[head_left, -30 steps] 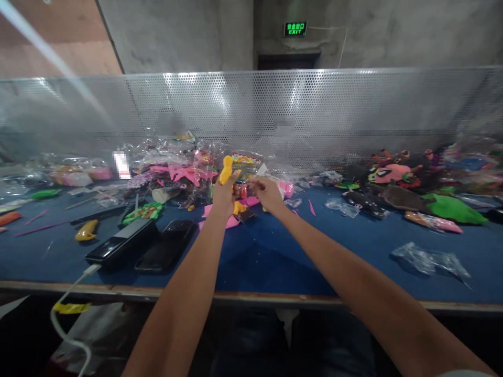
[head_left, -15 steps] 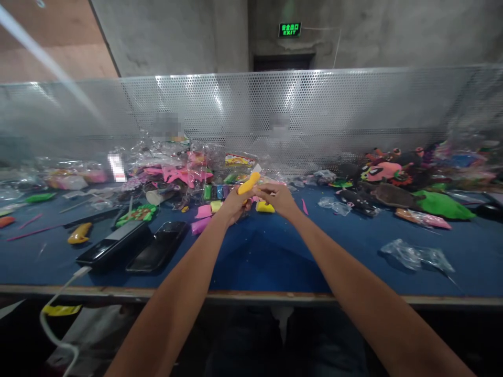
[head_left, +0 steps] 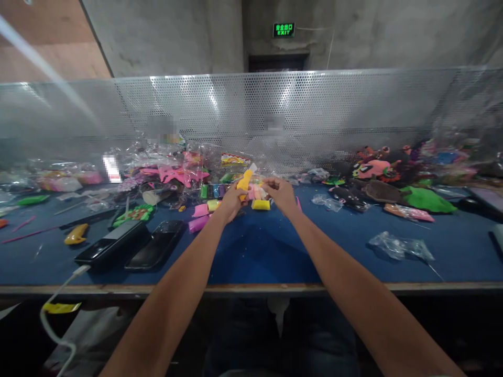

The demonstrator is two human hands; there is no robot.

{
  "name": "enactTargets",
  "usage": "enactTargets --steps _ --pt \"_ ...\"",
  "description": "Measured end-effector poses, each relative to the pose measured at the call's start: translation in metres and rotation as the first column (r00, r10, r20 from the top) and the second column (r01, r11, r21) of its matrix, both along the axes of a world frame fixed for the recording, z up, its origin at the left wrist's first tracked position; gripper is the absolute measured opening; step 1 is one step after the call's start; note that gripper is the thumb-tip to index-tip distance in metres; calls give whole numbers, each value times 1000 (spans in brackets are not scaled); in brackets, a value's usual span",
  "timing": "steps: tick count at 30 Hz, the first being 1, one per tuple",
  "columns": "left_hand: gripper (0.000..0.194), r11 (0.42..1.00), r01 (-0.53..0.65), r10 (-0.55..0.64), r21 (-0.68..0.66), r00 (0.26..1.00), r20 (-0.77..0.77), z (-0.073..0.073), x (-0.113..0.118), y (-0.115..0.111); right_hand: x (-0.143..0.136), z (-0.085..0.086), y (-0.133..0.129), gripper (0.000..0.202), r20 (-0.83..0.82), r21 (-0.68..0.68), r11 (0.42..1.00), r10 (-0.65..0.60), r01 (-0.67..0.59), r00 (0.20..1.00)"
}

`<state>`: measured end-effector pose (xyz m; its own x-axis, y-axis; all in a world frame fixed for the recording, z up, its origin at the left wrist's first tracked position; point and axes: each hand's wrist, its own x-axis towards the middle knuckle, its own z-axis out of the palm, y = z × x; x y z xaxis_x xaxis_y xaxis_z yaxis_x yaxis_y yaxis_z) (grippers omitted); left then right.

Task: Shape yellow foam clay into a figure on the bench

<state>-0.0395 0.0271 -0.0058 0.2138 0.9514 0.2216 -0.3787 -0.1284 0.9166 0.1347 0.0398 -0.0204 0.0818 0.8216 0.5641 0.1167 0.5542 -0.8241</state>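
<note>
My left hand (head_left: 232,201) is closed around a lump of yellow modelling clay (head_left: 244,181), which sticks up past the fingers with a whitish, wrapper-like tip at its top. To the right of it, apart from the clay, my right hand (head_left: 281,195) has thumb and fingertips pinched together. Whatever lies between those fingertips is too small to make out. Below and between the hands, a yellow clay packet (head_left: 260,204) rests on the blue table (head_left: 263,251). Pink packets (head_left: 201,210) lie left of my left hand, and small coloured packets (head_left: 212,190) sit just behind it.
A black phone (head_left: 157,245) and a cabled black device (head_left: 112,243) lie at the front left. Clear plastic wrap (head_left: 401,247) is at the right. Clay figures (head_left: 377,170) and a green piece (head_left: 430,200) crowd the back right. A perforated metal screen (head_left: 236,104) stands behind.
My right hand has drawn away to the right from the yellow clay, opening a gap between the hands. The clay in my left hand stands more upright. The whole view has shifted slightly.
</note>
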Motion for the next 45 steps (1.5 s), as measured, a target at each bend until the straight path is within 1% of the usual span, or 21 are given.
enactTargets --steps 2,5,8,12,14,18,20,23,25,27,30,34,37,41,45 --pt "62 999 50 -50 -2 998 36 -1 0 2 -1 0 0 33 34 -12 1000 24 -23 999" --pt "65 995 96 -96 -7 995 28 -3 0 4 -2 1 -2 28 61 -32 997 66 -64 996" --pt "66 995 99 -99 -9 995 1 -3 1 2 -4 1 -3 27 1 -75 991 112 -112 994" --pt "68 996 92 -93 -11 995 -35 -1 2 -2 -7 4 -7 36 -91 -110 977 172 -181 981" --pt "71 995 96 -97 -15 994 -50 -1 3 -3 -8 6 -9 39 -97 -107 977 174 -184 980" --pt "79 991 132 -131 12 989 -70 -1 5 -5 -8 7 -9 40 -28 -65 990 127 -129 991" --pt "81 991 130 -128 17 989 -73 -1 6 -5 -7 7 -8 41 -21 -55 992 111 -112 994" --pt "83 993 115 -114 1 992 -59 -2 7 -3 -7 6 -6 45 -29 -51 990 131 -132 991" --pt "83 994 110 -111 -5 993 -48 -3 7 -2 -7 6 -6 45 8 -39 990 135 -135 991" --pt "83 995 102 -102 -5 993 -53 -3 7 -2 -7 6 -8 39 86 -15 994 111 -110 990" --pt "83 996 92 -91 3 992 -90 -2 7 -4 -7 5 -9 30 202 46 998 36 -47 979" --pt "81 996 91 -87 21 988 -126 1 8 -9 -7 2 -8 22 289 147 989 -68 26 955" --pt "78 996 81 -75 38 987 -145 1 9 -9 -8 2 -8 15 348 185 980 -131 69 928" --pt "70 994 89 -75 68 980 -182 -5 8 -4 -8 3 -9 12 379 233 967 -189 104 906" --pt "59 990 100 -77 100 975 -210 -11 7 0 -9 4 -12 11 362 230 968 -184 104 914"
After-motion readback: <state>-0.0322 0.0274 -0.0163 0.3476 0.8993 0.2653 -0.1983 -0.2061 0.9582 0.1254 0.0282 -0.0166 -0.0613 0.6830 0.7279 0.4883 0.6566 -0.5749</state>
